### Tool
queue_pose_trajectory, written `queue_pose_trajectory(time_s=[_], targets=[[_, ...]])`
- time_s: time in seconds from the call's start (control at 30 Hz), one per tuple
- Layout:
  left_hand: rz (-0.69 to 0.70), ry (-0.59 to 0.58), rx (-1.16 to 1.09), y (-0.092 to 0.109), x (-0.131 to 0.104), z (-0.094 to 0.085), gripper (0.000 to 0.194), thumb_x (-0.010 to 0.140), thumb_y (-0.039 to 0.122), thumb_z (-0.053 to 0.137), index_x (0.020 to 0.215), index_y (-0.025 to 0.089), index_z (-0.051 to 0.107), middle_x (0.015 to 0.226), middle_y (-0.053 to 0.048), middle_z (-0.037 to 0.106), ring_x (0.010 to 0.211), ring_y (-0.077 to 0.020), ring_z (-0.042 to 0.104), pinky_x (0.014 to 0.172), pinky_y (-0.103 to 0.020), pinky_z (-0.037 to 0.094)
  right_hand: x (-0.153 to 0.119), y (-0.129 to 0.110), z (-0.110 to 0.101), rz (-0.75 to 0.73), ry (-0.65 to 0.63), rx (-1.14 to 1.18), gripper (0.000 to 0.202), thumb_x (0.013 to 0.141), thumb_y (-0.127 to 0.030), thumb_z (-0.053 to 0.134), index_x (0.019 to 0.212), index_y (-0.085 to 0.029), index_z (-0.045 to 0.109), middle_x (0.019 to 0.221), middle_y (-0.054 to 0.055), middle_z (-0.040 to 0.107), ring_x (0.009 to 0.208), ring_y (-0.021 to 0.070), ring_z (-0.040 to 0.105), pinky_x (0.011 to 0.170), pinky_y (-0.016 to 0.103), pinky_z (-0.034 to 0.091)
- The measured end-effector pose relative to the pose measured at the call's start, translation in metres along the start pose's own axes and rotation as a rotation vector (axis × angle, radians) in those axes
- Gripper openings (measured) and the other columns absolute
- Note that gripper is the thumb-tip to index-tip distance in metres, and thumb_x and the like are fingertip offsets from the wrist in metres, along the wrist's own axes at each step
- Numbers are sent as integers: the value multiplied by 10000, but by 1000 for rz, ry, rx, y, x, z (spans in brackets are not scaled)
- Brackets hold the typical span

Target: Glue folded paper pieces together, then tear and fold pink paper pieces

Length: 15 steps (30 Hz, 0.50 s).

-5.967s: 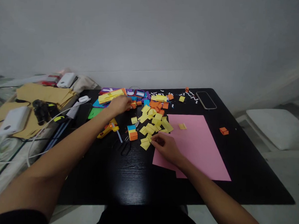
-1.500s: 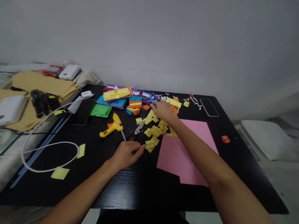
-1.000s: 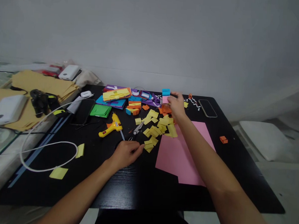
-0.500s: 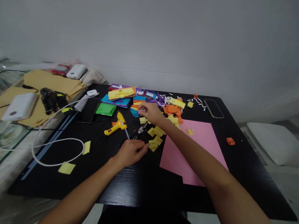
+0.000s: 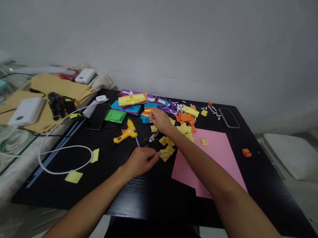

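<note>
Nearest us, our left hand [image 5: 142, 161] rests palm down on the black surface [image 5: 133, 199], fingers loosely bent, thumb apart, nothing visible in its grasp. Its thumb reaches the edge of the yellow paper slips [image 5: 165, 153], creased, matte and overlapping, too jumbled to count. Two loose yellow slips [image 5: 74, 177] lie left, by the loop of white cable [image 5: 62, 172]. To the right, the plain pink sheet [image 5: 213, 155] runs lengthwise away from us, one folded yellow slip [image 5: 204, 141] on it; one orange folded piece [image 5: 246, 152] sits farther right.

Beyond our left hand is one yellow glue gun [image 5: 127, 131], nozzle pointing away from us, its clear stick trailing toward us.

Our right hand [image 5: 150, 115] has its fingers curled in at the folded paper pieces [image 5: 145, 119], blue, orange and yellow, in the middle toward the back. Their folds run roughly left to right; we can't tell whether it grips one.

Farther back lie two phones [image 5: 229, 118], one each side, and white paper scraps [image 5: 214, 112].
</note>
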<state>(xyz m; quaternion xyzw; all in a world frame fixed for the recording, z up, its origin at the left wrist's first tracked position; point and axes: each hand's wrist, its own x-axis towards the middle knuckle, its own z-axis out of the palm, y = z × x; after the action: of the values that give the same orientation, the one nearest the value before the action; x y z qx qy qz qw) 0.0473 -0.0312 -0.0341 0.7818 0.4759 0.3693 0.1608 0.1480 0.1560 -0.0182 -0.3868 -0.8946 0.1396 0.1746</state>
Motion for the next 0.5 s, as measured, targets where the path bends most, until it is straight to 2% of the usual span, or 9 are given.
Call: queue_pose_trajectory(time_s=[0.2,0.37,0.5], targets=[[-32,-9,0,-2,1,-1,511,1037,312,501,556,191,381,517,52,390,475,-84,379,517,-258,267,-3,2,2,25,33,-19,79,955,-147,558,1000,-196,602,1042,86,694,939,237,617,757,315,422],[-19,-12,0,-1,1,0,508,1040,315,496,559,191,390,516,51,387,481,-86,378,518,-257,269,-7,3,-2,67,66,-46,195,885,-151,628,1067,-199,577,1110,103,658,968,259,611,733,327,439],[-31,-9,-4,-2,0,-1,516,1046,332,482,558,192,389,516,50,394,478,-85,374,517,-254,276,-8,4,-15,79,74,100,200,823,-183,710,935,-217,548,951,45,653,849,217,601,695,299,416]])
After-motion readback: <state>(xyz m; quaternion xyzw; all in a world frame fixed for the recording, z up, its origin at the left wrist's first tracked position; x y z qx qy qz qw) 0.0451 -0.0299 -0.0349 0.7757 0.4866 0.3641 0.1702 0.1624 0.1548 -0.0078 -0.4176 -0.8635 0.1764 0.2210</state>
